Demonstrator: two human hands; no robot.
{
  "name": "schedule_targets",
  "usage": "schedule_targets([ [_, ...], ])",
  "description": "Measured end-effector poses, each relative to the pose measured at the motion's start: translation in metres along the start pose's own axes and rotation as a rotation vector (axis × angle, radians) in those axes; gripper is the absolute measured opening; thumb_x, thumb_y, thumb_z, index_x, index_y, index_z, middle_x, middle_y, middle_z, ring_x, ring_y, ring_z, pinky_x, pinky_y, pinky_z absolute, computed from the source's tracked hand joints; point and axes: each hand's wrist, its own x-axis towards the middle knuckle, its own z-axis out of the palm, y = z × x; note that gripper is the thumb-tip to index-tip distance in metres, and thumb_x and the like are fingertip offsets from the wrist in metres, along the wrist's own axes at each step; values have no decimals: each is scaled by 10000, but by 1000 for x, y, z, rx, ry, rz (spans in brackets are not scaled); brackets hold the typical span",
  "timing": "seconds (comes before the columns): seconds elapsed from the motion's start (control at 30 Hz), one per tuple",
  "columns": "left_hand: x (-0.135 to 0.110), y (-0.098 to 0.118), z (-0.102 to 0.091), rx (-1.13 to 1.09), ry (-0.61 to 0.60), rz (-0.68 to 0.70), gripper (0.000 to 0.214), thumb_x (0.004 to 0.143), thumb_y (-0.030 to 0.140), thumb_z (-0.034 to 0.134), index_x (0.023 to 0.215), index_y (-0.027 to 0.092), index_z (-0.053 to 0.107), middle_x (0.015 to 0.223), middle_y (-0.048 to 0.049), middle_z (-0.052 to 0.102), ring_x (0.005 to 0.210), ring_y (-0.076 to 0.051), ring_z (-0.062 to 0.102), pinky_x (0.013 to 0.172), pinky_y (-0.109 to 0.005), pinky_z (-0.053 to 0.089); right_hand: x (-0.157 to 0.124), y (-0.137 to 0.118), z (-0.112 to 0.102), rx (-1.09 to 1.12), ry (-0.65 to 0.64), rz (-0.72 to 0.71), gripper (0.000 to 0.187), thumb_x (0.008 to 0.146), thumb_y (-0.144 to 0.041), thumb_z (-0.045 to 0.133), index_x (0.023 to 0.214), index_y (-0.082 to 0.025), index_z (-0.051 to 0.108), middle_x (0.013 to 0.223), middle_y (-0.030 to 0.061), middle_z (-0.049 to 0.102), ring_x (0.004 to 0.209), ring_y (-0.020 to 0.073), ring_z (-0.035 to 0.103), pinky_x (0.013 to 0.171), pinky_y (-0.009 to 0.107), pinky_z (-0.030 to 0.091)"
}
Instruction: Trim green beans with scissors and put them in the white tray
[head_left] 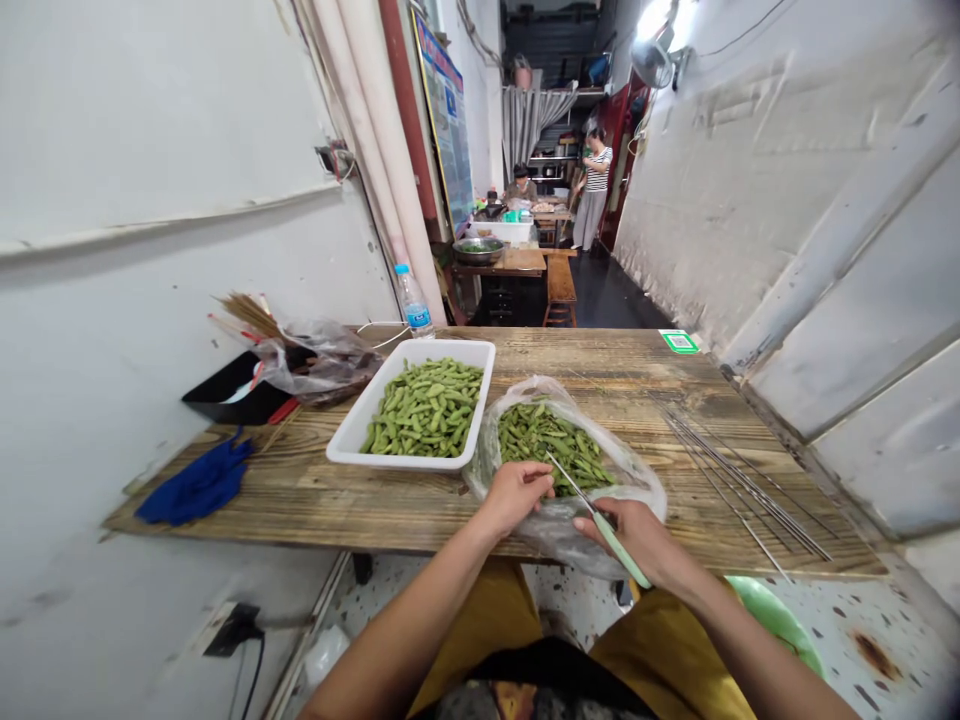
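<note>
Rough wood, slick plastic, metal
Matt, coarse-grained wooden desk [315,500]; smooth plastic tray [405,463]; glossy, crinkled plastic bag [637,482]; metal blade [574,481], smooth handle [621,552]; shiny metal skewers [763,491] at the desk's three o'clock, matt cloth [196,485] at nine.

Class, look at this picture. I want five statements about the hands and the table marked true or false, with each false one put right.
1. The left hand holds the green-handled tool. False: the right hand holds it.
2. The white tray holds green pods. True.
3. The tray stands to the right of the open plastic bag. False: it stands to the left of it.
4. Thin metal rods lie on the wooden table, to the right of the bag. True.
5. The bottle behind the tray has a red cap. False: the cap is blue.
</note>
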Motion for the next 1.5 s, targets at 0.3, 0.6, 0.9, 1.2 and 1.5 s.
schedule_targets([
  [0.3,1,0,-8,-17,124,104,203,603,225,671,755,122,586,562,54,501,516,-59,431,522,-179,312,-6,6,-12,63,-34,-16,325,812,-485,519,929,-197,612,783,21,665,739,200,616,647,258,438],
  [0.6,0,19,2,-112,-50,120,244,712,377,601,749,137,613,665,-4,600,576,-101,495,570,-219,377,-15,-10,-16,-90,73,26,424,811,-413,491,1155,-174,563,990,106,671,847,243,621,749,324,460],
  [0.9,-1,18,-6,200,-158,308,349,787,379,518,539,133,501,560,29,406,593,-94,378,563,-208,290,-13,-8,-20,-198,84,-19,366,826,-393,450,1086,-177,592,870,82,654,748,225,604,678,315,450],
  [1.2,-4,16,-6,196,-230,284,331,774,413,547,691,110,653,672,-13,579,683,-129,483,657,-227,368,-15,-5,-20,-215,63,-14,486,792,-449,510,1179,-160,564,961,109,658,786,234,621,686,316,455],
  [1.5,0,17,-5,117,-261,95,225,781,333,505,774,122,581,632,3,559,539,-92,468,543,-217,346,-23,10,-26,-165,50,5,344,839,-478,451,894,-195,639,719,47,677,670,213,638,597,263,425],
])
